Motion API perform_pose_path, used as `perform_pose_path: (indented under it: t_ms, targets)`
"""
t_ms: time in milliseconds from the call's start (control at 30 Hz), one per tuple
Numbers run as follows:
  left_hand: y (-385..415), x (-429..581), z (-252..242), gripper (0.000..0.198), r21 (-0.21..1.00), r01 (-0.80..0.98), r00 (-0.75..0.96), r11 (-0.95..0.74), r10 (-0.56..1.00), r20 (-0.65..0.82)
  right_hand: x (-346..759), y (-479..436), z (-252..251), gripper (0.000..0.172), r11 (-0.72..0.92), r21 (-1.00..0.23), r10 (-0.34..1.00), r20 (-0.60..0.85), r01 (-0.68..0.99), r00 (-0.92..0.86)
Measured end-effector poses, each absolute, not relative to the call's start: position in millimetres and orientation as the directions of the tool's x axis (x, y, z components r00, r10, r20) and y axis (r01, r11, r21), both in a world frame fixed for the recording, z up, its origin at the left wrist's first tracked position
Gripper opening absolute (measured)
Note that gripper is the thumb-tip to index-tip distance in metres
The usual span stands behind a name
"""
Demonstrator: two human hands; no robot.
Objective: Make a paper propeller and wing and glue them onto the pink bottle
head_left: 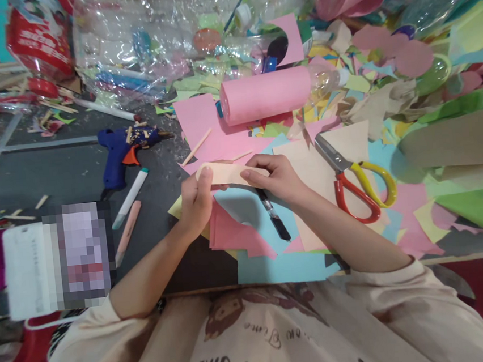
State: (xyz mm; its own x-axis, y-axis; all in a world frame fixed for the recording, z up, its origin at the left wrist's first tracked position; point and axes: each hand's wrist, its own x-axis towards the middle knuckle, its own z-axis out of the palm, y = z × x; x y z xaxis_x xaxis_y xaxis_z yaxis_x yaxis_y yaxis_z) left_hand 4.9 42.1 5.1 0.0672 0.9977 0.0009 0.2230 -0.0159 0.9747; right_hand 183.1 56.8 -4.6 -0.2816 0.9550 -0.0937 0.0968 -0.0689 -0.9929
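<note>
The dark desk (52,170) is bare only on its left half. Loose coloured paper sheets (401,205) cover the right half to the near edge, and a clear plastic bag (145,31) crowds the far side. A pink-wrapped bottle (265,94) lies on its side beyond the hands. A blue glue gun (119,150) rests at the border of the bare patch, and red-and-yellow scissors (354,178) lie just beside the right wrist.

The peach paper strip (230,173) is held above the sheets near the desk's front edge. The left hand (196,199) pinches its left end. The right hand (277,177) grips its right end together with a black brush (275,214). Two markers (130,198) lie well left of the left hand.
</note>
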Motion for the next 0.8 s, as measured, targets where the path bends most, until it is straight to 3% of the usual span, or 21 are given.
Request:
perform_pose_path:
  t_ms: [233,367,633,733,800]
  targets:
    - [42.2,5.4,4.8,0.056,0.969,0.245,0.058,-0.035,0.998,0.021,183.0,56.9,-5.1,0.023,-0.060,-0.993,0.953,-0.087,0.100,-0.289]
    - [43.2,1.5,-0.3,0.050,0.964,0.234,0.068,-0.130,0.991,0.117,183.4,56.7,-5.3,0.023,-0.046,-0.994,0.954,-0.072,0.098,-0.290]
    - [61.6,-2.7,-13.4,0.034,0.958,0.003,-0.140,-0.288,0.948,0.286,181.6,57.4,-4.3,0.022,-0.052,-0.997,0.966,-0.066,0.062,-0.250]
    - [75.6,-17.5,-1.7,0.031,0.942,0.055,-0.243,-0.331,0.911,0.334,181.4,57.9,-4.4,0.022,-0.055,-0.997,0.968,-0.069,0.062,-0.243]
    - [83.9,-35.4,10.6,0.033,0.913,0.182,-0.231,-0.366,0.886,0.401,181.4,58.1,-4.4,0.024,-0.056,-0.997,0.969,-0.068,0.058,-0.236]
